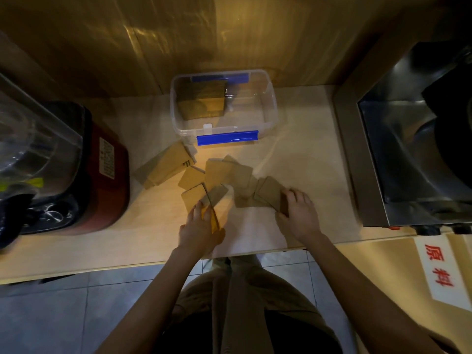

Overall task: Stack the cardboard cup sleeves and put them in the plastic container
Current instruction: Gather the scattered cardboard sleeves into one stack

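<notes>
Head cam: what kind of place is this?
Probably a drinks shop or cafe back counter. Loose brown cardboard cup sleeves lie on the pale wooden counter, a red-based blender with a clear jug stands at the left, and a stainless steel machine at the right.

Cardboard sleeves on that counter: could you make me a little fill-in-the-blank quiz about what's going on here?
1. The clear plastic container has latches coloured ____.
2. A stack of sleeves already stands in the container's ____ half.
3. The loose sleeves lie on the counter between the container and the person's ____.
4. The right hand rests on sleeves, while the left hand holds one that is ____ in colour.

Missing words: blue; left; hands; yellow
</notes>
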